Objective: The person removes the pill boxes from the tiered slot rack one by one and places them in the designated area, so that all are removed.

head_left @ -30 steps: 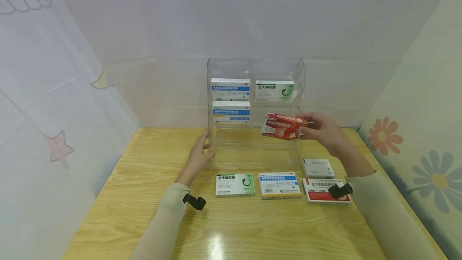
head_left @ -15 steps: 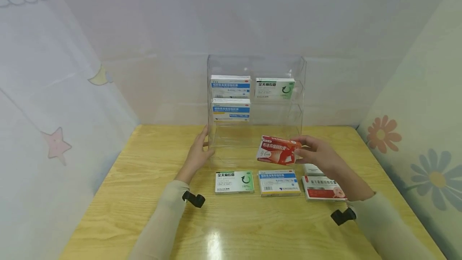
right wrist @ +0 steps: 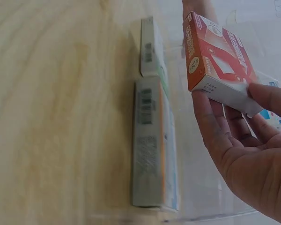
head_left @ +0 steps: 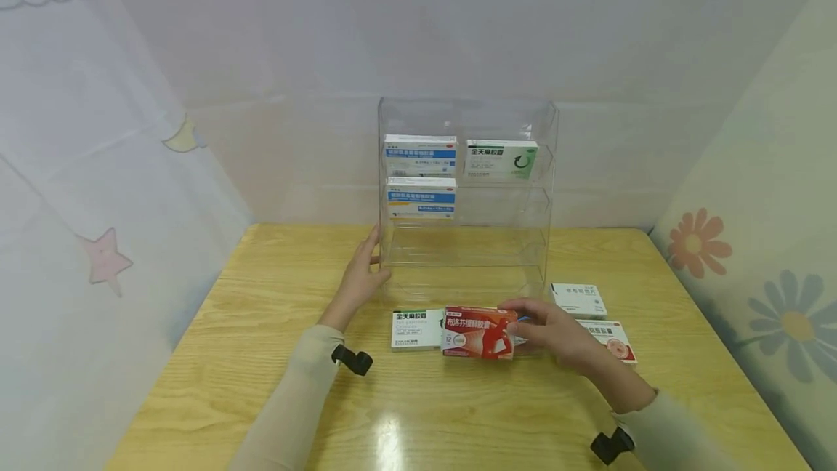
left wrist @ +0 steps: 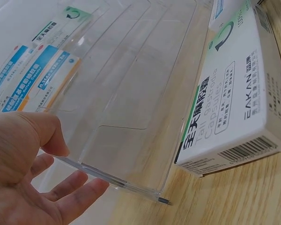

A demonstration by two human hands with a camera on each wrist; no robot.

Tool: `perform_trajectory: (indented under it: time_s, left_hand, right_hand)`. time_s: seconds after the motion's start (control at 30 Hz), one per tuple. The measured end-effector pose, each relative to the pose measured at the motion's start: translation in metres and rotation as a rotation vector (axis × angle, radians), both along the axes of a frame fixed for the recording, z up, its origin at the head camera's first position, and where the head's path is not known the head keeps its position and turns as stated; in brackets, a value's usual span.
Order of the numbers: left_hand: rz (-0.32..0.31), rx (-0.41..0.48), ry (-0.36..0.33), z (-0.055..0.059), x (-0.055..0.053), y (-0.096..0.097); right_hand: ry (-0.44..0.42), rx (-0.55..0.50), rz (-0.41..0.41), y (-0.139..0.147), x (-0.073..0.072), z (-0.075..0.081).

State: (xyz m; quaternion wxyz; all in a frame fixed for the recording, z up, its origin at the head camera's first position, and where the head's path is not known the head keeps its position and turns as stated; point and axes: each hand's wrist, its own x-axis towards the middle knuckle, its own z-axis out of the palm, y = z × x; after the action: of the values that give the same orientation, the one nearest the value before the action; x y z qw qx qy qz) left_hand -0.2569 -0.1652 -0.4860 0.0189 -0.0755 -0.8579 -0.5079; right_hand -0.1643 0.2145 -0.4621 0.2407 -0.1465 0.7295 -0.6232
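A red medicine box [head_left: 479, 333], pinched in a person's right-hand grip [head_left: 549, 331], hangs above the tabletop [head_left: 458, 413] before a clear rack [head_left: 472, 213]; the left-hand grip [head_left: 360, 278] rests with spread fingers against the rack's side.

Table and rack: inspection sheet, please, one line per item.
Surface: wood-grain table, glare near the front.
Job's things: red box in the right hand; clear rack holding two blue-white boxes and one green-white box; four boxes on the table, one partly hidden in the head view.
Clutter: nothing seen.
Hands: left hand touches the rack's left side; right grips the red box.
Cables: nothing seen.
Surroundings: pale backdrop, printed flowers right, star left.
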Motion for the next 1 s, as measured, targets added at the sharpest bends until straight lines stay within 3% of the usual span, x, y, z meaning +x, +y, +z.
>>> perform_trajectory:
  time_s: [0.27,0.5,1.0]
  left_hand:
    - [0.001,-0.006,-0.003,0.001,-0.001,0.001]
    - [0.001,0.0,0.002,0.0,0.0,0.001]
    - [0.0,-0.002,-0.006,-0.001,0.0,0.0]
  right_hand:
    - [-0.075,-0.032,0.061,-0.017,0.014,-0.023]
    - [-0.167,-0.08,0.057,-0.035,0.021,-0.036]
    - [-0.231,-0.068,0.088,-0.06,0.029,-0.047]
